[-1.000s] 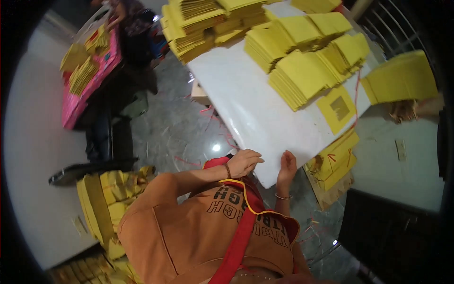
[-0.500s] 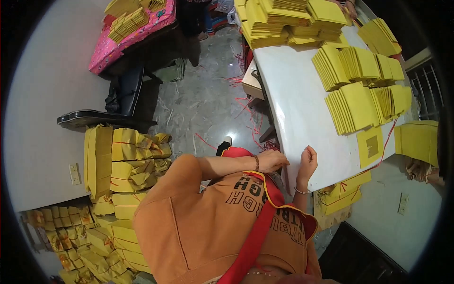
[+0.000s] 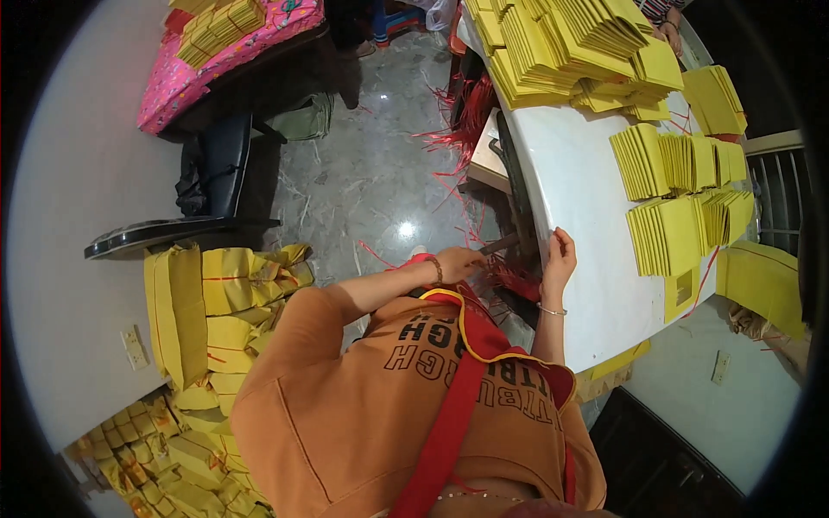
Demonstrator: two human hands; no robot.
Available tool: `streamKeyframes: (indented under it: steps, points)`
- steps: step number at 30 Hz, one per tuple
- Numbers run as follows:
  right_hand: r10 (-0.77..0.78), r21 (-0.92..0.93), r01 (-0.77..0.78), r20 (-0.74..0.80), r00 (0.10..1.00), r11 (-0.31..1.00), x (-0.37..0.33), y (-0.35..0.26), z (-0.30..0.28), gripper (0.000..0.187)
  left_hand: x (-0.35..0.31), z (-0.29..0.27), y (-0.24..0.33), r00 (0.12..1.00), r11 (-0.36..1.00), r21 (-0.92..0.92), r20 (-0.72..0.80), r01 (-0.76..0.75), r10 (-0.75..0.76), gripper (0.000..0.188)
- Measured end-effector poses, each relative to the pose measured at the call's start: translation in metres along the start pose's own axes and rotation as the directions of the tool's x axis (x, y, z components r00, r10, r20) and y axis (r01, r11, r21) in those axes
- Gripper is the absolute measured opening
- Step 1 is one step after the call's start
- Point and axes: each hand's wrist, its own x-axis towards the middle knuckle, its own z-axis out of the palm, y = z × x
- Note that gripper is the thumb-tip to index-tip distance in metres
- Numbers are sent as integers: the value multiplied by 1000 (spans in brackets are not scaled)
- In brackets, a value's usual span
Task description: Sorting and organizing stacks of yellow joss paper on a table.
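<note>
My left hand (image 3: pixel 460 263), with a beaded bracelet at the wrist, is in front of my body beside the white table's near edge. Its fingers bend downward close together, and whatever they hold, if anything, is hidden. Below it, by the table's underside, lie thin red plastic strands (image 3: pixel 515 281). My right hand (image 3: pixel 559 256), wearing a pale bangle, is raised at the table edge. Its fingers are loosely curled and apart, with nothing visible between them. A red apron (image 3: pixel 484 332) with yellow trim hangs across my front.
Stacks of folded yellow paper (image 3: pixel 561 52) cover the far end of the white table (image 3: pixel 579 181), with more fanned bundles (image 3: pixel 661 237) on its right side. Wrapped yellow packs (image 3: pixel 177 319) pile up at left, near a black chair (image 3: pixel 224 168). Another person's hand (image 3: pixel 671 36) shows at the far edge.
My left hand has drawn away from the table edge toward the left. My right hand's fingers have loosened from a tighter curl. The view has shifted, so the table appears farther right.
</note>
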Motion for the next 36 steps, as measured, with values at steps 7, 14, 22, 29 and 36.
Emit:
streamKeyframes:
  steps: [7,14,22,29,36]
  points:
    - [22,-20,-24,-101,995,1000,24,-4,12,24,-26,-28,-62,973,973,-97,-71,210,-217,29]
    - [-341,-670,320,105,934,670,56,-11,-34,31,-6,-24,-95,916,867,-411,-152,283,-371,26]
    - [179,-41,-175,141,974,984,48,-5,-86,40,8,25,-71,886,646,-661,65,383,-459,26]
    - [289,206,-276,-35,957,939,18,6,-135,34,26,56,-67,926,738,-583,66,338,-371,26]
    - [132,239,-53,-329,935,970,-18,23,-187,28,30,73,-51,930,787,-504,105,355,-352,26]
